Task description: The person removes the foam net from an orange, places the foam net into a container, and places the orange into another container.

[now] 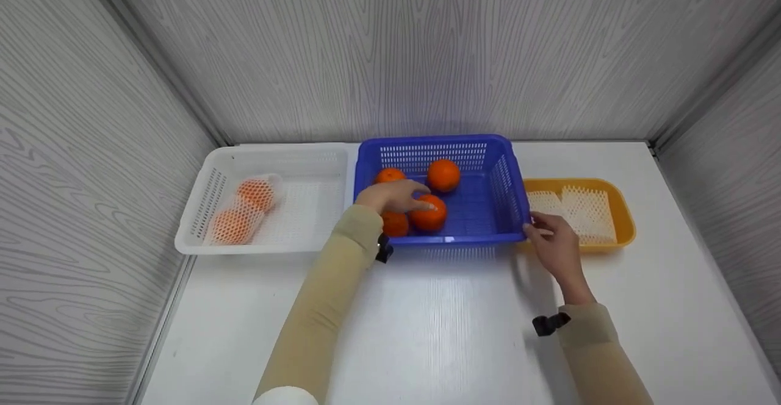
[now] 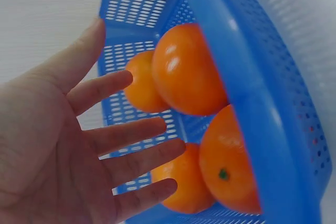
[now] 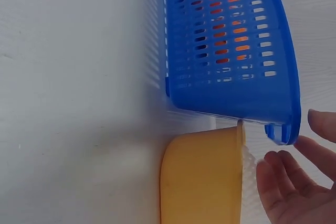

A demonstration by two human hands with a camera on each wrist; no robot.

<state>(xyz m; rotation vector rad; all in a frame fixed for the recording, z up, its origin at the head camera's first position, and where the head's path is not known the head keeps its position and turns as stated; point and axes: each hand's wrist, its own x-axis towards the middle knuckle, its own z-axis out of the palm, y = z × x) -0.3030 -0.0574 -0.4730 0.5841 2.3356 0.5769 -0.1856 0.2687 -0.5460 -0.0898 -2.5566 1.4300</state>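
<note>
Front orange: inside blue basket, just under left hand; contact unclear; round, no long axis.
Nearer, left hand: fingers spread, holding nothing.
Right hand: at basket's right front corner, fingers bent; gripping or not, cannot tell.
Blue basket: long axis left to right.

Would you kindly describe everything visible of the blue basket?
The blue basket looks plastic and rectangular, with a thick rim and slotted walls. Upright on the table between a white basket and yellow tray, it holds four oranges. The right hand touches its near right corner; the left hand is over it.
</note>
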